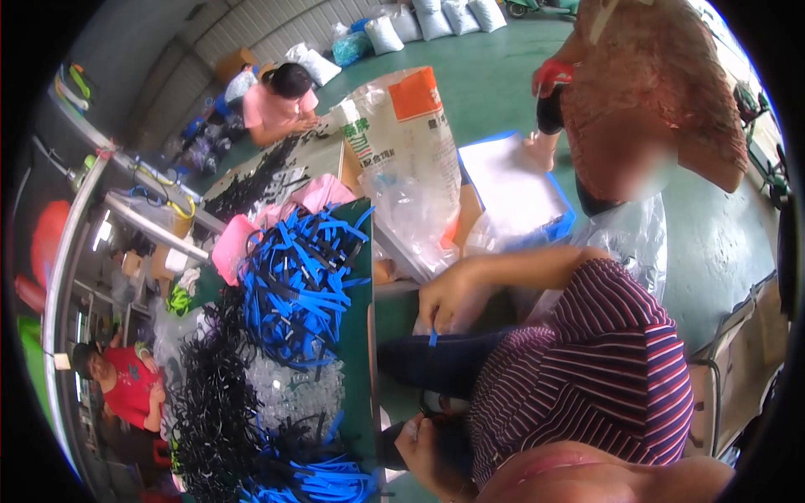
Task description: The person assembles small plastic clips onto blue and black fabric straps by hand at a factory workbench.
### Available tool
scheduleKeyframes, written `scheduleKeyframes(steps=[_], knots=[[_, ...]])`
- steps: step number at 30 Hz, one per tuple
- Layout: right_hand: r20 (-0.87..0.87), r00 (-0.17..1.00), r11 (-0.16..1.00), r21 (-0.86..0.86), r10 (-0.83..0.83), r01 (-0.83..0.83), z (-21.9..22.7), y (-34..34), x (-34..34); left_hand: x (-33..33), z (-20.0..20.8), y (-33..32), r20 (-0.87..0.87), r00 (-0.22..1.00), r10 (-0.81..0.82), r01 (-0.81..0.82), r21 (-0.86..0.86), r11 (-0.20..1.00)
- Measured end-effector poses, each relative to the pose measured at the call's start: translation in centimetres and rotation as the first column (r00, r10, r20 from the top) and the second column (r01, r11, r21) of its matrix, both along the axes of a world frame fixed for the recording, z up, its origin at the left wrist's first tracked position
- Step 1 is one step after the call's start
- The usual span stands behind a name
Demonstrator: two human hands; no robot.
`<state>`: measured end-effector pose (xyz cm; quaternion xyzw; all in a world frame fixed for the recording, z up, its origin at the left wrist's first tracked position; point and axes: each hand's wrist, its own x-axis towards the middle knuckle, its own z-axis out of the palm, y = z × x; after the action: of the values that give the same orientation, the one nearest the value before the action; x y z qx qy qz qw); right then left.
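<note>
My right hand point(446, 293) is closed, fingers pinched together, and a short end of blue strap point(433, 339) pokes out beneath them. Below it, over dark trousers, my left hand point(417, 446) is curled shut; what it grips is too small to make out. Beside my hands, the green tabletop point(359, 335) carries a heap of blue and black straps point(298, 285). Next to that heap lie a pile of clear plastic pieces point(298, 398) and a long tangle of thin black straps point(210, 402). More blue straps point(323, 482) lie at the near edge.
A large printed sack point(402, 151) and a blue-rimmed box with a white inside point(511, 189) stand beyond my right arm. One person point(654, 92) bends nearby, another in pink point(281, 105) works at black pieces, a third in red point(130, 381) is left. A metal frame point(80, 218) borders the table.
</note>
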<state>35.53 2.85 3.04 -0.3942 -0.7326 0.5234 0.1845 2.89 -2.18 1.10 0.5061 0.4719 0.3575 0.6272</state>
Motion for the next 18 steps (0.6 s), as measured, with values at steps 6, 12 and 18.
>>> scheduleKeyframes(steps=[6,12,18], knots=[[-0.139,0.937,0.920,0.192,-0.320,0.342,0.4,0.1,2.0,-0.3,0.5,1.7,-0.072,0.984,-0.165,0.168,0.035,0.985],[-0.674,0.359,0.752,-0.483,-0.646,0.449,-1.0,0.4,-0.6,0.6,-0.6,2.8,-0.078,0.965,-0.249,0.251,0.021,0.968],[-0.888,0.157,0.901,-0.420,-0.433,0.112,1.0,3.9,-6.3,2.5,-1.4,3.5,-0.225,0.930,-0.292,0.329,0.148,0.933]])
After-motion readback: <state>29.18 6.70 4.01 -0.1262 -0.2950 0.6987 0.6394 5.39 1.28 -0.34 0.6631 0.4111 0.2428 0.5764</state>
